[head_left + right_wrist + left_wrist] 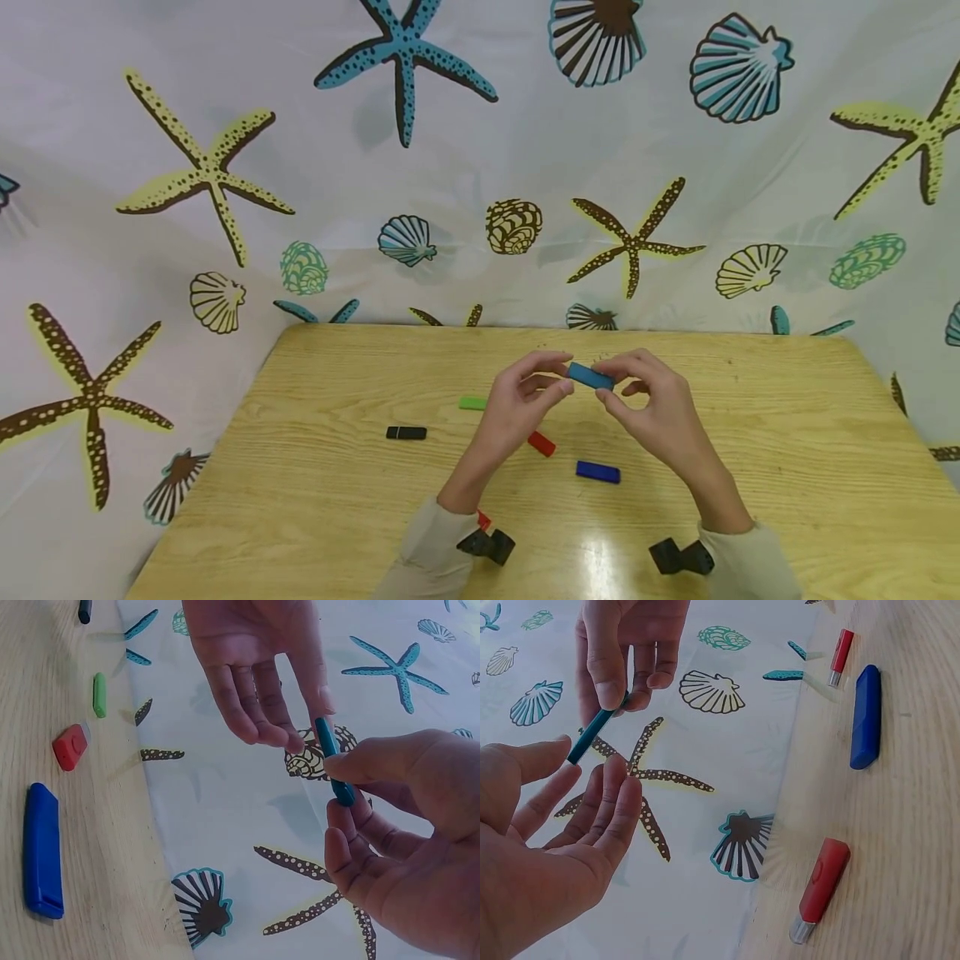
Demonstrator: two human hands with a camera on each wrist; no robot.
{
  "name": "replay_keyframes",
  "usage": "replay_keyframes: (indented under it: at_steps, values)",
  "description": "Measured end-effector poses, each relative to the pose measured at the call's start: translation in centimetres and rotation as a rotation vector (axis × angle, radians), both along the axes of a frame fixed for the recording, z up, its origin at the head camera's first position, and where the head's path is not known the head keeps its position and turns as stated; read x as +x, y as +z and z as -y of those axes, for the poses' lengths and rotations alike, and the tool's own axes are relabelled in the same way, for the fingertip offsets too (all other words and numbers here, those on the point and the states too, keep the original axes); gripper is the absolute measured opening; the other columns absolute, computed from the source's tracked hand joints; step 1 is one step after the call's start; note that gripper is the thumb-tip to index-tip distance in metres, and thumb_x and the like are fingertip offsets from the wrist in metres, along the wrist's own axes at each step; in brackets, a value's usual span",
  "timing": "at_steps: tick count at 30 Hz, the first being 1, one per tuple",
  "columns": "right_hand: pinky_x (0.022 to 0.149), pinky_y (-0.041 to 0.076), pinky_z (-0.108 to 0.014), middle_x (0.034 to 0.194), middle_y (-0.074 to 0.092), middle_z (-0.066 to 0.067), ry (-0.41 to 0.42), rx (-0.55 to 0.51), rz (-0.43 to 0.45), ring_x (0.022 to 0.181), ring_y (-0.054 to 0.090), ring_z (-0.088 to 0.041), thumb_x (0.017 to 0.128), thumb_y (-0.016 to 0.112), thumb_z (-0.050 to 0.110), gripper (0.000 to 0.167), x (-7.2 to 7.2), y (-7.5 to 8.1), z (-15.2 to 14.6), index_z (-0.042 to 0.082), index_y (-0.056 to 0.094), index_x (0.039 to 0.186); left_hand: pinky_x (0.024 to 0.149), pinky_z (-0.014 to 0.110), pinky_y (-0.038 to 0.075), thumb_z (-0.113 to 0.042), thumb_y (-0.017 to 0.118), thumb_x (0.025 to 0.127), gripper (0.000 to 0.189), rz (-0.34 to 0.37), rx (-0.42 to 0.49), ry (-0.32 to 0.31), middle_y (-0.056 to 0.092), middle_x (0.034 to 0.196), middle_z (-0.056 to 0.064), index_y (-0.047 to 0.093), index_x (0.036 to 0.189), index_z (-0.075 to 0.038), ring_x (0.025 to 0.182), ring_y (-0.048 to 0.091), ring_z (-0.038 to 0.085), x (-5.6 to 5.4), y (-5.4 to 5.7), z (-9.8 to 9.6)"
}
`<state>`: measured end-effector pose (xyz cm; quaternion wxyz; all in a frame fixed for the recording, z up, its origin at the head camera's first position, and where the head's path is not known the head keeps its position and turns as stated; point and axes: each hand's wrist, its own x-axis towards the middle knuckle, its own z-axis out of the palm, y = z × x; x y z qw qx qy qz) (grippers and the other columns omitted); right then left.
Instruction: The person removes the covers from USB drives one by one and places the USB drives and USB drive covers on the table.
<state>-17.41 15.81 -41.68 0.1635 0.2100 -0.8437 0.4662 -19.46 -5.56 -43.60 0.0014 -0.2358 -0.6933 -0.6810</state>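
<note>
Above the table, both hands hold a teal-blue USB stick (590, 376) between them. The left hand (517, 400) pinches one end with thumb and index finger, as the left wrist view shows the stick (592, 736) at their tips. At the other end, the right hand (660, 400) grips it between thumb and fingers; in the right wrist view its thumb lies across the stick (335, 765). Below the hands a dark blue stick (597, 472) lies on the table. A red stick (542, 443) is partly covered by the left hand.
On the wooden table (300, 500) lie a green stick (472, 403), its right end hidden by the left hand, and a black one (406, 432) further left. Another red stick (483, 520) shows beside the left sleeve. A patterned curtain (450, 183) hangs behind.
</note>
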Motion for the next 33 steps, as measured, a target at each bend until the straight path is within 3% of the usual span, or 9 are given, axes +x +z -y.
replay_keyframes:
  at_steps: [8, 15, 24, 33]
  values:
    - [0.077, 0.060, -0.035, 0.108, 0.067, 0.000, 0.086, -0.028, 0.005, 0.094, 0.064, -0.015, 0.090, 0.078, 0.001, 0.026, -0.13, -0.27, 0.26, 0.010, 0.076, 0.114, 0.090, 0.036, 0.059, -0.003, 0.067, 0.099, 0.028, 0.012, 0.032, -0.004, 0.066, 0.115, 0.018, 0.067, 0.127, 0.002, 0.100, 0.071, 0.028, -0.16, -0.15, -0.15]
    - [0.076, 0.058, -0.023, 0.110, 0.066, -0.004, 0.118, -0.062, -0.007, 0.091, 0.063, -0.016, 0.090, 0.076, -0.003, 0.025, -0.13, -0.47, 0.34, 0.005, 0.075, 0.114, 0.091, 0.036, 0.058, 0.000, 0.068, 0.097, 0.024, 0.029, 0.076, 0.008, 0.068, 0.118, 0.020, 0.070, 0.120, 0.006, 0.099, 0.072, 0.024, 0.13, -0.45, -0.28]
    - [0.080, 0.058, -0.024, 0.113, 0.067, -0.005, 0.160, -0.124, 0.012, 0.093, 0.064, -0.018, 0.092, 0.075, -0.002, 0.025, -0.21, -0.85, 0.19, 0.006, 0.075, 0.115, 0.088, 0.036, 0.059, 0.002, 0.069, 0.096, 0.021, 0.024, 0.061, 0.023, 0.069, 0.115, 0.021, 0.071, 0.116, 0.008, 0.099, 0.072, 0.036, 0.24, -0.42, 0.12]
    - [0.081, 0.058, -0.025, 0.112, 0.067, -0.005, 0.185, -0.150, 0.031, 0.093, 0.065, -0.019, 0.092, 0.074, -0.002, 0.024, -0.23, -0.98, 0.05, 0.006, 0.074, 0.115, 0.087, 0.037, 0.059, 0.004, 0.070, 0.094, 0.021, 0.025, 0.069, 0.011, 0.069, 0.114, 0.022, 0.071, 0.115, 0.008, 0.095, 0.074, 0.025, 0.26, -0.53, 0.36]
